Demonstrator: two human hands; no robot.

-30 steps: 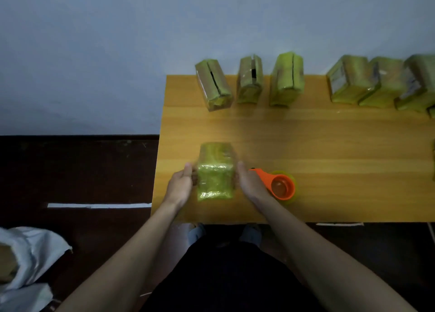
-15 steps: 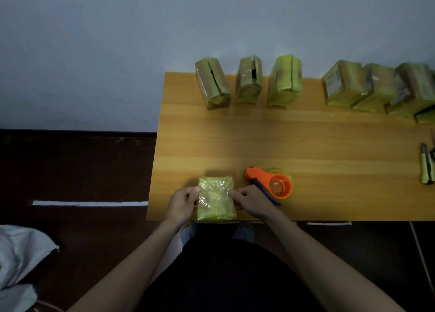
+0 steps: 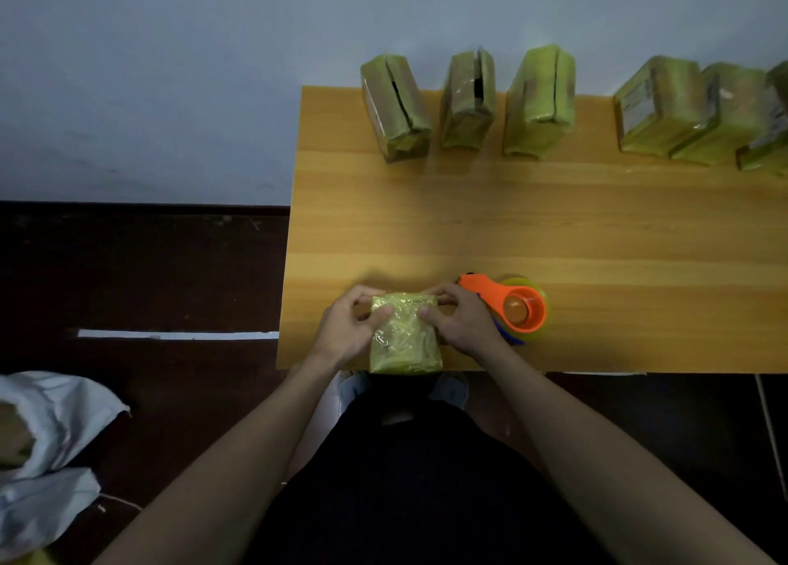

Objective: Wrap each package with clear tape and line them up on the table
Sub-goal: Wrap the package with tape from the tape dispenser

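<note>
A small package (image 3: 406, 343) wrapped in shiny yellow-green tape lies flat at the near edge of the wooden table (image 3: 511, 232). My left hand (image 3: 349, 330) grips its far left corner, thumb on top. My right hand (image 3: 462, 323) grips its far right corner the same way. An orange tape dispenser (image 3: 518, 308) with a roll of tape lies just right of my right hand. Along the far edge stand three taped packages (image 3: 394, 108), (image 3: 467, 99), (image 3: 539, 104), and more packages (image 3: 656, 106) lean together at the far right.
The table's left edge runs past my left hand, with dark floor and a white tape line (image 3: 175, 335) beyond it. A white sack (image 3: 47, 445) lies on the floor at the lower left. A pale wall stands behind the table.
The package went from standing upright on the table to lying flat at the near edge. Both hands moved from its sides up to its far corners.
</note>
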